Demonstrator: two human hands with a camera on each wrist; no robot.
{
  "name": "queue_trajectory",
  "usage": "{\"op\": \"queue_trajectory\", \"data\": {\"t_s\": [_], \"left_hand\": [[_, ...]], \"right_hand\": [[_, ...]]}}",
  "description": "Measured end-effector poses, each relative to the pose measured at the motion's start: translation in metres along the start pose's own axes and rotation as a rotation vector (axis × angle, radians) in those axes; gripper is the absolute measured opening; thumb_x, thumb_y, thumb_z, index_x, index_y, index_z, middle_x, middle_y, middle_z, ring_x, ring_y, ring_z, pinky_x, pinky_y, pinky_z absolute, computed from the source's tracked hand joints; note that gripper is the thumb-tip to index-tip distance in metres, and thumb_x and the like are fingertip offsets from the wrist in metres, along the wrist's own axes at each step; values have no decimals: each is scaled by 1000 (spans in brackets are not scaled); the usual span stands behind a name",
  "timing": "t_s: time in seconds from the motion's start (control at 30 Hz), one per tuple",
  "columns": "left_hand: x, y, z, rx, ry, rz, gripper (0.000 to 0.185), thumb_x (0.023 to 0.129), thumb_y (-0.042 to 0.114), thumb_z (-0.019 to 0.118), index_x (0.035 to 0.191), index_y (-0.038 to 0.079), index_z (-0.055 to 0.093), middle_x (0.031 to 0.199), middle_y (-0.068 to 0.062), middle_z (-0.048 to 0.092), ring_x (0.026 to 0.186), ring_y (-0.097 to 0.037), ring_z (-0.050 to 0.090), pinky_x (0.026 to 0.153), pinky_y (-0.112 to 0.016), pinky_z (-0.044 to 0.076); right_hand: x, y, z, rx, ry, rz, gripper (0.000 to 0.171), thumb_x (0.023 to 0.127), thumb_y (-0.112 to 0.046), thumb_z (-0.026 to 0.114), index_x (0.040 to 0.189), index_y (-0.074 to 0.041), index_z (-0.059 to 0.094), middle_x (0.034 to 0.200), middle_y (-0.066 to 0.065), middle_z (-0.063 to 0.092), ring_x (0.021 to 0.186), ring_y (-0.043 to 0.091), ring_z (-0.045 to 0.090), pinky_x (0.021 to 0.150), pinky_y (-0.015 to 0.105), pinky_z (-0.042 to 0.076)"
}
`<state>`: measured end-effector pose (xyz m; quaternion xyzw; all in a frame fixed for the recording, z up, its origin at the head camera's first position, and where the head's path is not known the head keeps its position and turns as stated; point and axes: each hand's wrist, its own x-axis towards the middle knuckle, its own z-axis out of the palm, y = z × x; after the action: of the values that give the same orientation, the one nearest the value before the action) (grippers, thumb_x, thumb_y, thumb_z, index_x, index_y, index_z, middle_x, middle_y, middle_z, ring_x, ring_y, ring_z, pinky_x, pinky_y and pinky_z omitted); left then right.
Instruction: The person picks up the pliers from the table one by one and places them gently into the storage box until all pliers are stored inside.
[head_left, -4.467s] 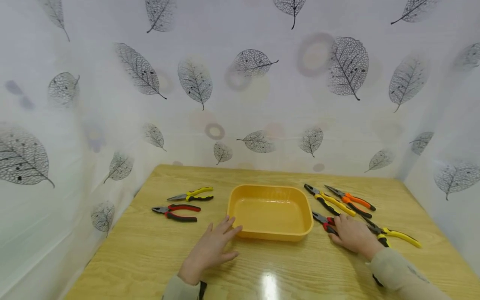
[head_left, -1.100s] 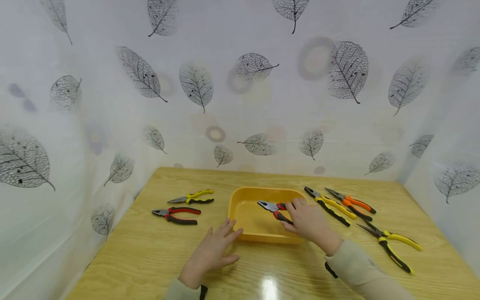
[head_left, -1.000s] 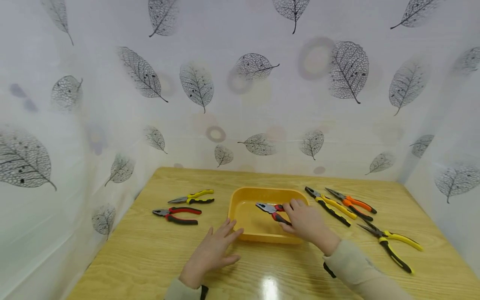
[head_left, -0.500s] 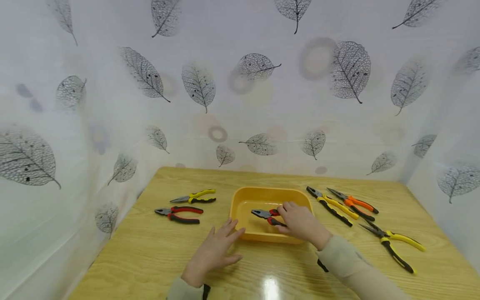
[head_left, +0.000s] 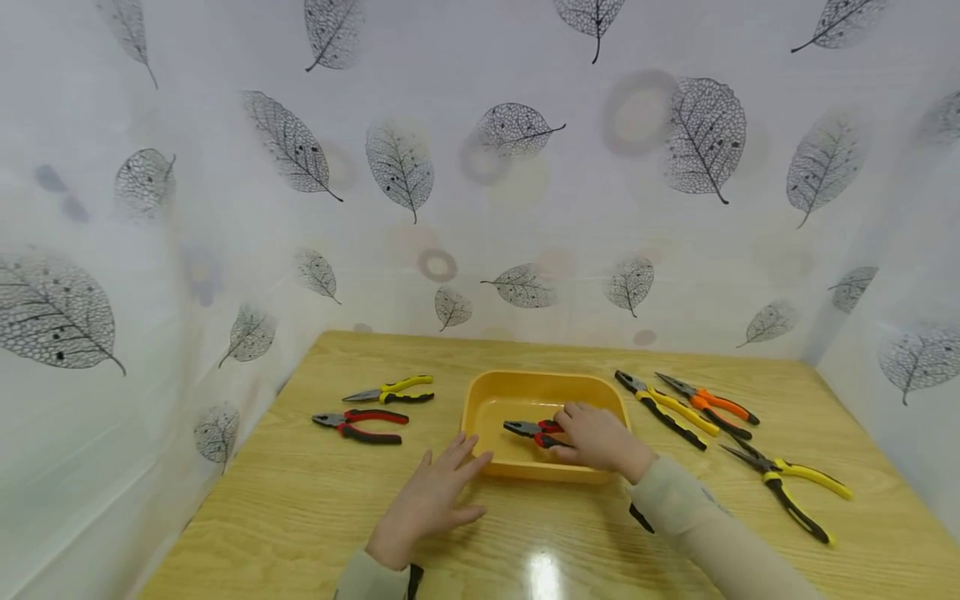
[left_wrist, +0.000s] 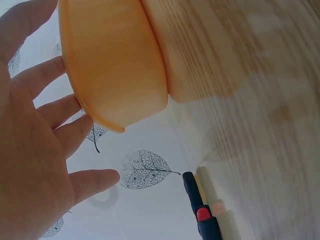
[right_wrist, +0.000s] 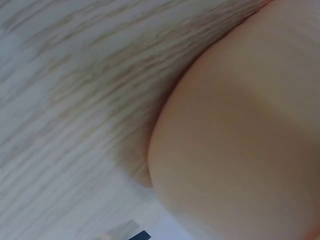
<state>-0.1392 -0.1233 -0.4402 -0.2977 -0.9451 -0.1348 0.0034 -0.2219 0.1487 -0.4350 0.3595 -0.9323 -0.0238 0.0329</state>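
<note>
Yellow plastic forms the shallow rectangular tray [head_left: 487, 421] at the center of a wood-grain bench [head_left: 300, 508], with one pair of red-and-black combination pliers [head_left: 531, 431] inside it. A person's right hand [head_left: 597, 437] reaches over the near right rim and grasps that tool's handles, its jaws pointing left. The left hand [head_left: 433, 492], fingers spread and gripping nothing, touches the tray's near left corner with its fingertips. Outside the container, black-and-red combination pliers [head_left: 337, 421] and yellow long-nose pliers [head_left: 386, 392] lie to the left; to the right are yellow combination pliers [head_left: 648, 398], orange long-nose pliers [head_left: 699, 398] and wide-spread yellow-and-black long-nose pliers [head_left: 769, 469].
</note>
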Motion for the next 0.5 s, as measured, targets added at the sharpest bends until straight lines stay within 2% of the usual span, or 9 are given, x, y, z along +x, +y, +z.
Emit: {"op": "queue_trajectory", "data": {"t_s": [0.17,0.5], "left_hand": [[0,-1,1,7,-5,-2,68,79,45,61,136,19,36,143,-10,24,131,-25,17,93,-61,23],[0,-1,-1,14,-9,-4,68,78,44,61,136,18,37,143,-10,24,131,-24,17,93,-60,24]], "right_hand": [[3,0,3,-1,-12,-55,40,81,-45,57,91,-7,54,77,2,48,65,16,46,54,32,42],[9,-4,11,-17,-41,-70,42,81,-48,56,94,-9,55,76,0,46,62,12,44,51,28,41]]}}
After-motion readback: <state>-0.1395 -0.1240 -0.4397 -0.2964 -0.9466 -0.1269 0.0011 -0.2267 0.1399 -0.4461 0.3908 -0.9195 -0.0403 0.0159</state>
